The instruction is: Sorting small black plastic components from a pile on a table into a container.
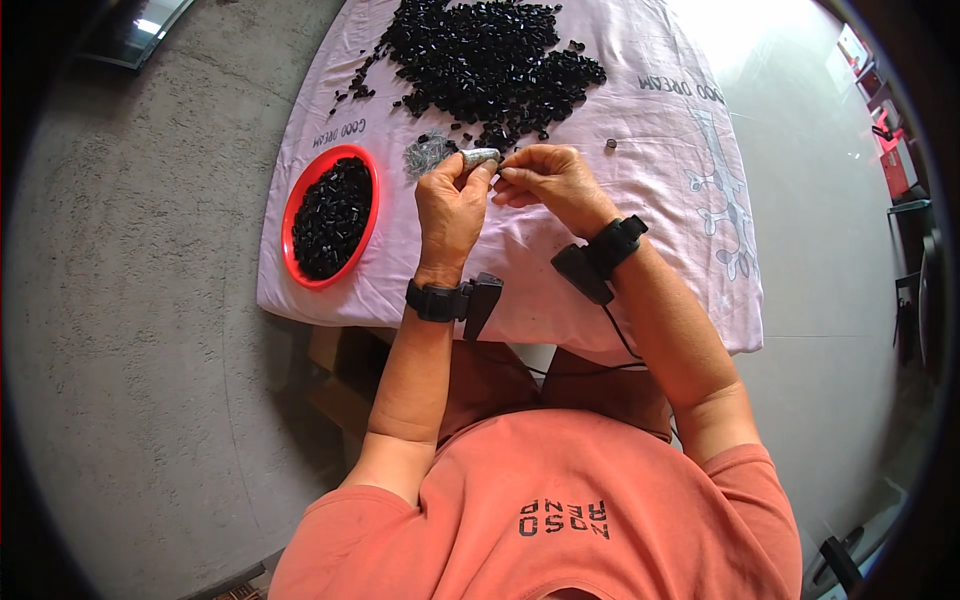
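My left hand [452, 215] is closed around a small silvery tool [481, 156] with a rounded body, its kind not clear. Right at the tool's tip, my right hand [560, 182] pinches with thumb and forefinger. What lies between those fingertips is too small to make out, though something dark shows there. Beyond both hands spreads a large heap of small shiny black pieces [480, 60]. A tangle of thin grey clear scraps [428, 153] sits just past my left hand. To the left, a red oval basin [373, 215] holds many more black pieces.
Pink printed cloth [640, 200] covers the table. A small dark round piece [611, 145] lies on it to the right. Black devices [440, 300] are strapped to both wrists, and a cable [600, 370] hangs over my lap. Red and dark objects stand at the far right.
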A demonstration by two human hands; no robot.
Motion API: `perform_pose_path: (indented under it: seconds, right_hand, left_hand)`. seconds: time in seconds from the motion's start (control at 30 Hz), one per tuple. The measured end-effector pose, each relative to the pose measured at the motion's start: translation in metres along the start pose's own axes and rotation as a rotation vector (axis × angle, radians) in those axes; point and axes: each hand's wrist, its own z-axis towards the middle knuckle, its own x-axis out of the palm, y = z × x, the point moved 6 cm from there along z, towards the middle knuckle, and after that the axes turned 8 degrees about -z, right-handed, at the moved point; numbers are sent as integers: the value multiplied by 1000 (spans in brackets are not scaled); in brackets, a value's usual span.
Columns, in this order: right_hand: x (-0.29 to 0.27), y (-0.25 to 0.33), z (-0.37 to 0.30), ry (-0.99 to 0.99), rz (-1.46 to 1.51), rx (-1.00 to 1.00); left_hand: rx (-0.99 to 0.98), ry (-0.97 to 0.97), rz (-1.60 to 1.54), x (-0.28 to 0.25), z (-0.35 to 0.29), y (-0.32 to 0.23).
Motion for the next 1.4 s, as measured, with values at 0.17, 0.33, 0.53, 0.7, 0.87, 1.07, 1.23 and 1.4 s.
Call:
perform_pose_path:
  seconds: [0.17,0.33,0.53,0.7,0.87,1.07,1.23,1.4]
  right_hand:
    - [1,1,-1,6,35,10]
    - [1,3,-3,-12,12,19]
    - [2,3,-3,-41,9,8]
    - [2,3,-3,-44,-1,-10]
    - [0,2,-1,-54,1,-29]
    - [0,4,-1,-72,-14,-50]
    - [1,5,-1,-68,-42,-71]
    - [-2,1,1,-76,-65,-119]
  left_hand:
    - [-9,-7,-37,-1,1,3]
    - [14,-18,-21,-1,1,2]
    - [36,-30,21,-3,0,3]
    - [63,-39,54,-3,1,2]
    - [54,-39,40,-1,2,2]
    - [0,-5,8,0,3,-1]
    - [-83,48,8,-3,6,3]
    - [-42,59,63,0,7,1]
